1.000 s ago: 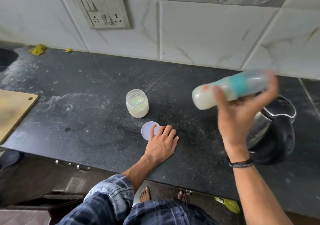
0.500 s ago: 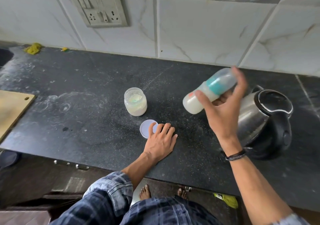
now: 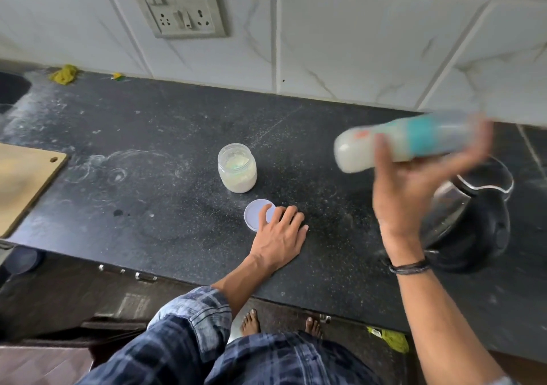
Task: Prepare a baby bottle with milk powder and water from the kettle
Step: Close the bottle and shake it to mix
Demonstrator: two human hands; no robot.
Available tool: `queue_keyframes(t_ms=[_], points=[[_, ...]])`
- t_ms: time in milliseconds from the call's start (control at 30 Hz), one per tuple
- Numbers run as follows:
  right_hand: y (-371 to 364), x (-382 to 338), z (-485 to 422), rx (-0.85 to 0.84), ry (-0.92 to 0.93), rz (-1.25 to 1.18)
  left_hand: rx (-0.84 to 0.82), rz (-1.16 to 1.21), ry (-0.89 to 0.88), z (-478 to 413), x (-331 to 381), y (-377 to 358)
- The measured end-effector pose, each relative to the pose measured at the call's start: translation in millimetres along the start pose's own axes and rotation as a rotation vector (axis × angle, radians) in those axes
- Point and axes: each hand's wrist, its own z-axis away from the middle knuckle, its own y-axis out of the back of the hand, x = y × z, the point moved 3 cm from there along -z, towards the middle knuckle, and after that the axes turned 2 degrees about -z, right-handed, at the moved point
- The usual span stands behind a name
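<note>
Right hand [image 3: 408, 201] grips the milky, teal-banded plastic baby bottle [image 3: 405, 144] sideways at frame right, likely shaking to mix, while left hand [image 3: 278, 236] rests flat, fingers touching the round white lid [image 3: 255, 215].

white marble-veined wall tiles [image 3: 355, 44] rise behind a black speckled stone counter [image 3: 148, 136], dusty with pale smears. a grey switch and socket plate [image 3: 179, 5] is set in the wall at upper left. a wooden board [image 3: 23, 177] lies at the counter's left edge, with a dark sink [image 3: 11, 88] behind it. the light is soft and even.
</note>
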Motion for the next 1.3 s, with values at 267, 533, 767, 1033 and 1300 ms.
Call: queue_keyframes(t_ms=[267, 533, 767, 1033, 1300], points=[[-1, 3, 9, 0.024, -0.140, 0.034, -0.001, 0.010, 0.004, 0, -1, -1], [0, 8, 8, 0.117, -0.059, 0.010, -0.009, -0.006, 0.010, 0, -1, -1], [-2, 56, 37, -0.080, -0.278, 0.194, 0.000, 0.003, 0.016, 0, -1, -1], [-10, 117, 60, -0.483, -0.240, 0.581, 0.012, -0.006, 0.009, 0, -2, -4], [-11, 144, 85, -0.640, -0.207, 0.682, -0.006, -0.009, 0.011, 0, -1, -2]])
